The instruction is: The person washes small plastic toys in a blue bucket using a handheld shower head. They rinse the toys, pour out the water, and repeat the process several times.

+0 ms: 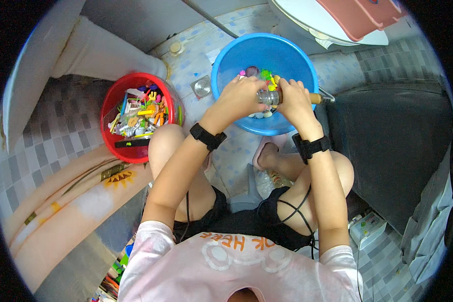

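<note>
A small clear bottle or jar (268,97) is held sideways over the blue plastic basin (264,43), with my left hand (243,96) around its left end. My right hand (295,99) is beside the bottle's other end and grips a tan, wood-like handle (316,99) that sticks out to the right. Whether the handled tool reaches into the bottle is hidden by my fingers. Under both hands, several small colourful toys (265,74) lie in the basin, among them green, yellow and pink pieces. Pale rounded pieces (263,114) lie nearer me.
To the left stands a red tub (109,145) heaped with mixed small plastic toys (141,113). A floor drain (202,87) lies between the containers. At right is a large dark panel (385,151). A pink plastic tray (356,15) rests above a white basin (305,17) at the upper right.
</note>
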Demonstrator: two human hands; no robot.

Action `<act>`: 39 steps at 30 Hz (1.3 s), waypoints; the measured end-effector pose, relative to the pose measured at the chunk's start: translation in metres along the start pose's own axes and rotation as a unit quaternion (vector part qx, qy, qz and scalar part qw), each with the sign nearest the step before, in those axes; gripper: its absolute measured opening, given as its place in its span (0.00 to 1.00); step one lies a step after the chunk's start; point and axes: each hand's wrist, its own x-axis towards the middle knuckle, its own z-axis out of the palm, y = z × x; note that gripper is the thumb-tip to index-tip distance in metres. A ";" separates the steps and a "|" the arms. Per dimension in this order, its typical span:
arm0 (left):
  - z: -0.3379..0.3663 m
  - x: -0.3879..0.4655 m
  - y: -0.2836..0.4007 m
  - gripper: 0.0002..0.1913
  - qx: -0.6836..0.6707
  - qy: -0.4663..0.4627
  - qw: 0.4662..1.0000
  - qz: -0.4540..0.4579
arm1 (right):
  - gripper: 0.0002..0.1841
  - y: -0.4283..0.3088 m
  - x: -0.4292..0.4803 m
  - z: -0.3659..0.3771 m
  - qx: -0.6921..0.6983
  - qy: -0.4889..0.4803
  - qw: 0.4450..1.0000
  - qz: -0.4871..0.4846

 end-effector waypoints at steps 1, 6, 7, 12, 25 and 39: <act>0.004 0.003 0.000 0.23 0.019 0.007 1.000 0.009 | 0.15 0.003 0.000 0.002 -0.002 0.008 1.000 0.006; 0.021 0.003 -0.003 0.25 0.088 0.004 0.995 0.035 | 0.15 0.009 -0.010 0.017 0.016 0.019 1.000 0.011; 0.022 0.004 -0.005 0.25 0.085 0.010 0.995 0.045 | 0.14 0.007 -0.011 0.021 0.018 0.018 0.999 0.021; 0.027 0.015 -0.006 0.26 0.056 0.036 0.995 0.068 | 0.15 0.008 -0.011 0.022 0.061 0.036 0.997 0.029; 0.028 0.037 -0.038 0.23 0.028 0.015 0.998 0.046 | 0.23 0.151 -0.256 -0.122 0.321 0.152 0.886 0.297; 0.069 0.020 -0.022 0.29 -0.018 -0.031 0.997 -0.071 | 0.30 0.050 -0.372 0.140 0.206 0.107 0.846 0.480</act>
